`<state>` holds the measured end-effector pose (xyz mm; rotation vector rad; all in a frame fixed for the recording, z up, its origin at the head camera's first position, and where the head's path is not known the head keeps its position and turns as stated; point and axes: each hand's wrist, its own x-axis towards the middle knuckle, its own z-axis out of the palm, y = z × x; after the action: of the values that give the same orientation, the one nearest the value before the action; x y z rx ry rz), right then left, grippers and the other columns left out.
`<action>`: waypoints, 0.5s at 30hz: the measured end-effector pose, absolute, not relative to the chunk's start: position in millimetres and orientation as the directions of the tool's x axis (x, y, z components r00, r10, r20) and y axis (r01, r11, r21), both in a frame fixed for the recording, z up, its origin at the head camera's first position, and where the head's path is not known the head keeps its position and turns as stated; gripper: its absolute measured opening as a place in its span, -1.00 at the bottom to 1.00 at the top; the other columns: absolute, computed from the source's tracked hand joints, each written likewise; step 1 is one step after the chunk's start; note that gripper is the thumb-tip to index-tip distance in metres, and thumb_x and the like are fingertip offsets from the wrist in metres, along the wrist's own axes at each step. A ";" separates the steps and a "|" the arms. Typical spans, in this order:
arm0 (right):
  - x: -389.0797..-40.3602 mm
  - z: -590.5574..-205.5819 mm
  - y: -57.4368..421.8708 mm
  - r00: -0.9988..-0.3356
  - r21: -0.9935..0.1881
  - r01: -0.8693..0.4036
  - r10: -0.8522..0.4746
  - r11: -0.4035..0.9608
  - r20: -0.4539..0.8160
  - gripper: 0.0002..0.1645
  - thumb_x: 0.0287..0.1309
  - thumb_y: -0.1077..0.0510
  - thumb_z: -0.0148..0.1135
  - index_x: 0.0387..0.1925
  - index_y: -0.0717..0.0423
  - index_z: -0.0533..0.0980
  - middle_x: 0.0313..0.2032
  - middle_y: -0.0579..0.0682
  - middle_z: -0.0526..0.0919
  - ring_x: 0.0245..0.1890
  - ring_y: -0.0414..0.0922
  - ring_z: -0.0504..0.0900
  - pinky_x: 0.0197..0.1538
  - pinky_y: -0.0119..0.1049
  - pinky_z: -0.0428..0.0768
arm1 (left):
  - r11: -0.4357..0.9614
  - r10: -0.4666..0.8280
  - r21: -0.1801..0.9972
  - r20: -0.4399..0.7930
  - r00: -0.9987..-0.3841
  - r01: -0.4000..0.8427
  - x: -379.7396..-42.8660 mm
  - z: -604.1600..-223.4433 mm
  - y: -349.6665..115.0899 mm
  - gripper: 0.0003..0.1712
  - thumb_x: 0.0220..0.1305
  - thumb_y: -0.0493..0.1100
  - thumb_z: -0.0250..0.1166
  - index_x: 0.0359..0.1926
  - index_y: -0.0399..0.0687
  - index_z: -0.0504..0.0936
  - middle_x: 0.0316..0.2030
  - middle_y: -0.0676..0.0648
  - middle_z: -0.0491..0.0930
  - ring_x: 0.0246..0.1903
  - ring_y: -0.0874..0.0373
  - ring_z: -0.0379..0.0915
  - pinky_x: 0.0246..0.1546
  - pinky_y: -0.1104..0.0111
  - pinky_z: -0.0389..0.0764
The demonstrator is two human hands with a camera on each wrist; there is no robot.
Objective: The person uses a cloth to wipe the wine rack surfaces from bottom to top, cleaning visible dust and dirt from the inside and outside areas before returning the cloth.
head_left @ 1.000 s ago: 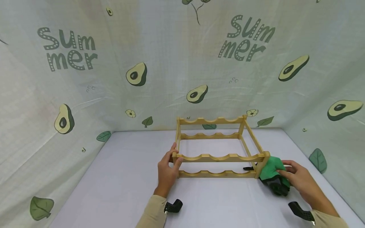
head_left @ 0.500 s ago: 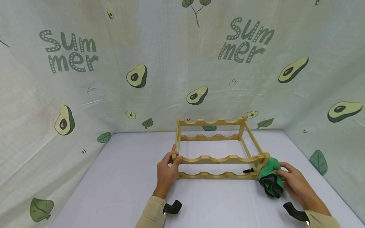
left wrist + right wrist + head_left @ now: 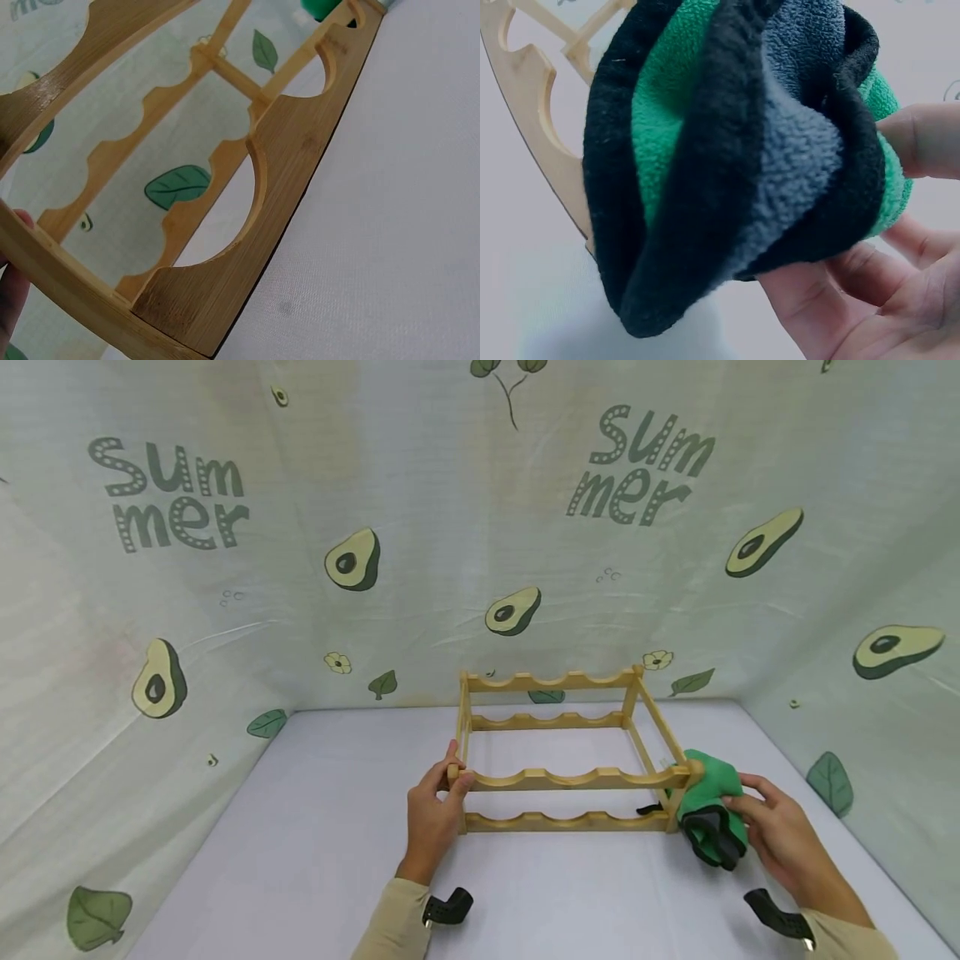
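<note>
Here | left hand (image 3: 433,821) grips wooden rack (image 3: 570,783) | right hand (image 3: 789,839) holds green cloth (image 3: 716,783) at rack's right end

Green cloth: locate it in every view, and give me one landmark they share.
Head: green cloth, right of centre, at the wooden rack's near right corner, in the right hand.
Left wrist: a small patch of green cloth at the top edge, right of centre.
Right wrist: large, from the middle up to the top edge.
Shared landmark: the wooden rack.
</note>
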<state>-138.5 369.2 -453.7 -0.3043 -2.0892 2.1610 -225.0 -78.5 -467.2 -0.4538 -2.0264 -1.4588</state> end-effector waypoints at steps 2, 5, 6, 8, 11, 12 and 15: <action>-139.3 -451.5 368.0 -0.974 -0.998 0.032 0.223 -0.055 -0.043 -0.71 0.37 0.25 0.21 -0.03 -0.21 0.44 -0.28 -0.30 0.66 -0.27 -0.34 0.57 -0.25 -0.44 0.54 | 0.341 -0.069 0.738 0.638 -0.767 0.583 -224.9 -466.4 -79.5 -0.76 0.22 -0.07 0.47 -0.14 -0.02 0.68 -0.41 0.18 0.62 -0.41 0.23 0.53 -0.37 0.31 0.52; -137.4 -449.7 365.7 -0.971 -0.998 0.007 0.237 -0.069 -0.023 -0.68 0.36 0.28 0.21 -0.03 -0.21 0.44 -0.29 -0.30 0.69 -0.27 -0.35 0.59 -0.26 -0.44 0.55 | 0.349 -0.065 0.739 0.633 -0.772 0.576 -224.6 -465.4 -80.4 -0.77 0.22 -0.04 0.46 -0.14 0.02 0.68 -0.41 0.19 0.62 -0.41 0.24 0.53 -0.35 0.34 0.52; -136.7 -449.4 364.9 -0.969 -0.998 0.000 0.245 -0.070 -0.017 -0.67 0.35 0.29 0.22 -0.03 -0.21 0.44 -0.29 -0.30 0.69 -0.28 -0.35 0.59 -0.27 -0.44 0.55 | 0.351 -0.063 0.738 0.632 -0.772 0.576 -224.7 -465.4 -80.6 -0.77 0.23 -0.05 0.46 -0.14 0.02 0.68 -0.40 0.19 0.62 -0.41 0.24 0.53 -0.35 0.34 0.52; -134.7 -448.8 362.9 -0.965 -0.999 -0.009 0.263 -0.047 -0.003 -0.65 0.33 0.28 0.25 -0.02 -0.20 0.43 -0.30 -0.31 0.69 -0.29 -0.35 0.58 -0.29 -0.45 0.55 | 0.354 -0.062 0.739 0.630 -0.774 0.573 -224.7 -464.9 -81.2 -0.78 0.23 -0.04 0.46 -0.15 0.04 0.68 -0.40 0.18 0.62 -0.41 0.24 0.53 -0.35 0.33 0.53; -131.9 -446.8 359.6 -0.959 -0.999 -0.036 0.282 -0.020 0.029 -0.62 0.30 0.29 0.29 -0.01 -0.19 0.42 -0.29 -0.34 0.69 -0.33 -0.36 0.58 -0.35 -0.46 0.54 | 0.357 -0.066 0.740 0.629 -0.774 0.571 -225.6 -464.9 -82.2 -0.79 0.23 -0.05 0.46 -0.15 0.04 0.68 -0.41 0.18 0.63 -0.42 0.23 0.53 -0.36 0.33 0.53; -131.3 -445.5 358.6 -0.957 -0.998 -0.057 0.286 -0.028 0.047 -0.62 0.30 0.31 0.28 -0.01 -0.18 0.43 -0.29 -0.34 0.70 -0.33 -0.37 0.59 -0.35 -0.47 0.56 | 0.356 -0.066 0.741 0.628 -0.776 0.569 -226.0 -465.0 -82.5 -0.79 0.23 -0.05 0.46 -0.15 0.05 0.68 -0.42 0.17 0.63 -0.42 0.23 0.53 -0.35 0.34 0.53; -129.1 -441.0 356.2 -0.948 -0.987 -0.141 0.299 -0.072 0.113 -0.60 0.29 0.38 0.25 -0.02 -0.15 0.45 -0.28 -0.30 0.72 -0.33 -0.37 0.63 -0.34 -0.50 0.59 | 0.336 -0.063 0.752 0.619 -0.783 0.568 -227.0 -464.5 -83.2 -0.79 0.24 -0.06 0.45 -0.14 0.03 0.69 -0.38 0.11 0.68 -0.41 0.22 0.53 -0.34 0.34 0.54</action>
<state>-129.1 356.2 -441.0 -0.1708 -1.9080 2.0956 -227.0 -83.2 -464.5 -0.4405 -2.0476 -1.4762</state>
